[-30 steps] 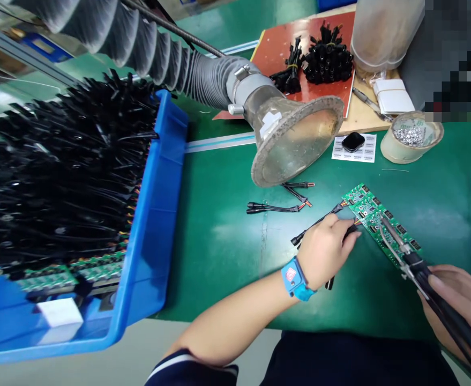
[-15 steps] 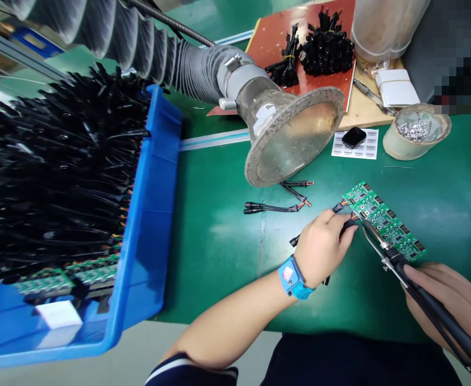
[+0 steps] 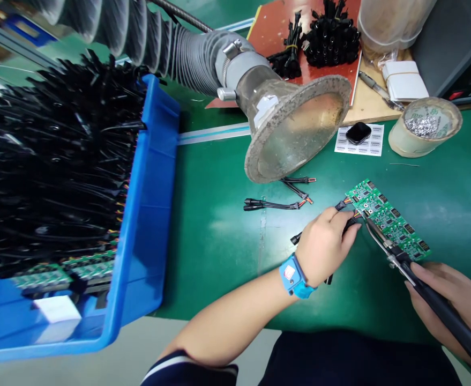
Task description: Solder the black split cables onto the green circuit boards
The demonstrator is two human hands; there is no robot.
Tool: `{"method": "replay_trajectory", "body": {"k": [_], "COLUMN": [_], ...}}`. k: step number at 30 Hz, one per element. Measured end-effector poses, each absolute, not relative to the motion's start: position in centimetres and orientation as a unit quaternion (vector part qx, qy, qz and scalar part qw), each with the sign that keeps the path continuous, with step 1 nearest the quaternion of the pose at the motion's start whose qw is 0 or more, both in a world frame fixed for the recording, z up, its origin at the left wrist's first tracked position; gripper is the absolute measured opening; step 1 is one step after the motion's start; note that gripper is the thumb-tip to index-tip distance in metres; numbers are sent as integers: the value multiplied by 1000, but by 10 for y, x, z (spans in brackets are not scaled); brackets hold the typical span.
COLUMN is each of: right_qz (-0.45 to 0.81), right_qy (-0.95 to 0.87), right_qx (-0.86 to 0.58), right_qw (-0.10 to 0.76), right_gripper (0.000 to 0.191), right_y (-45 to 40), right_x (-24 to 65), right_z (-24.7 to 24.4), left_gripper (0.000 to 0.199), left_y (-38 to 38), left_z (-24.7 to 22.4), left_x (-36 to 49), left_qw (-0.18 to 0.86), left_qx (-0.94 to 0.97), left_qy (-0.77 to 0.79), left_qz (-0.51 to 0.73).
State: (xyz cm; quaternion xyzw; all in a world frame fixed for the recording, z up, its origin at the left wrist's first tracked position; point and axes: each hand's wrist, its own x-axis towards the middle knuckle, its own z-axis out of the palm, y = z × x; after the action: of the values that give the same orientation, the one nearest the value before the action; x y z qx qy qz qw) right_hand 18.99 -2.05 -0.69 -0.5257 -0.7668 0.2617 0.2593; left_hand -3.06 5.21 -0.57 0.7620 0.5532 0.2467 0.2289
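My left hand (image 3: 326, 244), with a blue strap on its wrist, pinches a black cable (image 3: 351, 222) whose coloured wire ends meet the edge of a green circuit board (image 3: 396, 225). Another black cable (image 3: 342, 204) joins the board just above it. In my right hand (image 3: 446, 292) is a soldering iron (image 3: 404, 262) with a thin metal feed tube alongside. Its tip is at the board edge close to the held wires; whether it touches them I cannot tell. Several small displays line the board's far side. More loose black cables (image 3: 275, 205) lie to the left.
A fume extraction hood (image 3: 299, 131) on a ribbed hose hangs over the green bench. At left stands a blue bin (image 3: 149, 214) full of wired boards. Behind are a tape roll (image 3: 410, 136), a small black object (image 3: 358, 133) on a label sheet, and cable bundles (image 3: 331, 40).
The camera view has shifted slightly. My hands, the cable and the board keep nearly the same arrangement, with the iron's tip still at the board edge.
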Motion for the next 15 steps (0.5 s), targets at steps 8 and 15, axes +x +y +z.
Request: {"method": "replay_trajectory", "body": {"k": [8, 15], "right_qz": [271, 267], "right_qy": [-786, -780], "right_qx": [-509, -524], "right_qw": [224, 214], "right_gripper": [16, 12], "right_y": [-20, -21], "right_x": [193, 193], "right_z": [-8, -8], "left_gripper": [24, 24], "left_y": [52, 52], "left_z": [-6, -7], "left_x": [-29, -29], "left_qw": [219, 222], "left_qx": [766, 767], "left_qy": [554, 551], "left_qz": [242, 242]}}
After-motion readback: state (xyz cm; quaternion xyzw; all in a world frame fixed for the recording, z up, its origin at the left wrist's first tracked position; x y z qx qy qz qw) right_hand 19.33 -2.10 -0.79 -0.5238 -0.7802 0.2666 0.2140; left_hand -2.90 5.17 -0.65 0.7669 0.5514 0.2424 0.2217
